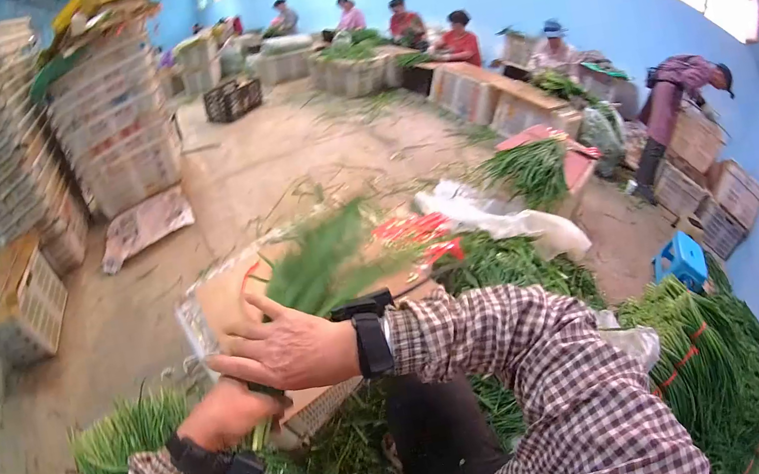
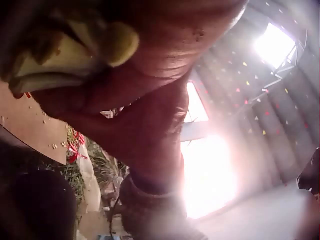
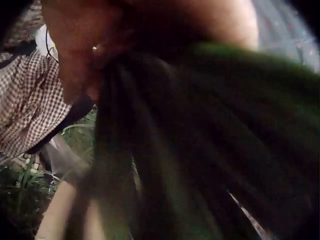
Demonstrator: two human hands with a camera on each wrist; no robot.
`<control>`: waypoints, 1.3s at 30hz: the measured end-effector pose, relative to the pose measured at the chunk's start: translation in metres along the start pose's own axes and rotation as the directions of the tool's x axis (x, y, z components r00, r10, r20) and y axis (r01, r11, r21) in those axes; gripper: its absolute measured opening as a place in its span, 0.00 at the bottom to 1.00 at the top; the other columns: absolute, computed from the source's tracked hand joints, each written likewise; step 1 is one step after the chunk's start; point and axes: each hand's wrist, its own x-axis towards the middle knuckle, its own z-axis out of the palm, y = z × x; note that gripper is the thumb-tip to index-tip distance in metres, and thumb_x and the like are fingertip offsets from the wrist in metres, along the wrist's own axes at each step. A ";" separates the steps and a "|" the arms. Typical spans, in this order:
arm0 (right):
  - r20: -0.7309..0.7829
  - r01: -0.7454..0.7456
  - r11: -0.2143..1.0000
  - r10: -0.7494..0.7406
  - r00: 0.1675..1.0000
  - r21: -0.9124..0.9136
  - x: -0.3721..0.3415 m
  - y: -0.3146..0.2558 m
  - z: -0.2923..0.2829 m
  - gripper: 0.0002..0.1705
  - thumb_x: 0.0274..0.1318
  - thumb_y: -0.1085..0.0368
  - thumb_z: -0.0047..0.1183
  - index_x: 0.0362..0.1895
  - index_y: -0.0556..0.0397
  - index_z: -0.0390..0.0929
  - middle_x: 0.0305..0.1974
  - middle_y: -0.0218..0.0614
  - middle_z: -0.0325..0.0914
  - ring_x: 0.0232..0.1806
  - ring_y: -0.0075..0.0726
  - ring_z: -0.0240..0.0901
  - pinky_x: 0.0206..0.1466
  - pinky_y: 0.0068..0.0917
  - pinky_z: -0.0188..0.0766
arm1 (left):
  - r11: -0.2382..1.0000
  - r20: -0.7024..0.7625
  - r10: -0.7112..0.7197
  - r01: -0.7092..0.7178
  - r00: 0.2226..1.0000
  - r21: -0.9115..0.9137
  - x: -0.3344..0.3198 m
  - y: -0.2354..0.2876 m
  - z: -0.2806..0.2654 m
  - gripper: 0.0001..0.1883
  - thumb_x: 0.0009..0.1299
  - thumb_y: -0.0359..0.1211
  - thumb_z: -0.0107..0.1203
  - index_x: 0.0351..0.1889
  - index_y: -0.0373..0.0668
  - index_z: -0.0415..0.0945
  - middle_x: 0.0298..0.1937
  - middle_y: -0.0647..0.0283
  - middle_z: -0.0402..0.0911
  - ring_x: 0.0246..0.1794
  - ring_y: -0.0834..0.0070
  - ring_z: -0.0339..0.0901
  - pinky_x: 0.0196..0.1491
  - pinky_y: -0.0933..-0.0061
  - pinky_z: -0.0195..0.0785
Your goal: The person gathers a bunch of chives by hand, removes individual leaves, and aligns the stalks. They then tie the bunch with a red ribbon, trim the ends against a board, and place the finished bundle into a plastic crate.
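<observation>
In the head view, my left hand (image 1: 228, 413) grips a bunch of green chives (image 1: 318, 260) low by the stems, over the front left of a board-topped crate (image 1: 311, 396). The leaves fan out past the hands, blurred by motion. My right hand (image 1: 293, 349) lies across the bunch just above the left, its fingers extended and overlapping that hand. Pale stem ends (image 2: 55, 62) poke out of the grip in the left wrist view. Dark, blurred leaves (image 3: 175, 135) fill much of the right wrist view. Red ties (image 1: 414, 231) lie on the board's far right.
Loose greens (image 1: 515, 259) and white plastic sheeting (image 1: 498, 216) are right of the board. Tied chive bundles (image 1: 706, 362) and a blue stool (image 1: 679, 261) stand at right. Another heap of chives (image 1: 130, 433) is at left. Crate stacks (image 1: 111, 122) and several seated people surround the floor.
</observation>
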 end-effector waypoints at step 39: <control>0.280 -0.443 0.888 0.398 0.874 0.119 -0.014 0.168 0.255 0.14 0.50 0.64 0.52 0.40 0.53 0.67 0.31 0.45 0.74 0.34 0.53 0.74 0.35 0.44 0.70 | 0.990 -0.554 -0.123 0.060 0.824 -0.130 0.092 -0.222 0.136 0.16 0.68 0.38 0.50 0.46 0.35 0.76 0.51 0.49 0.75 0.54 0.54 0.70 0.55 0.61 0.66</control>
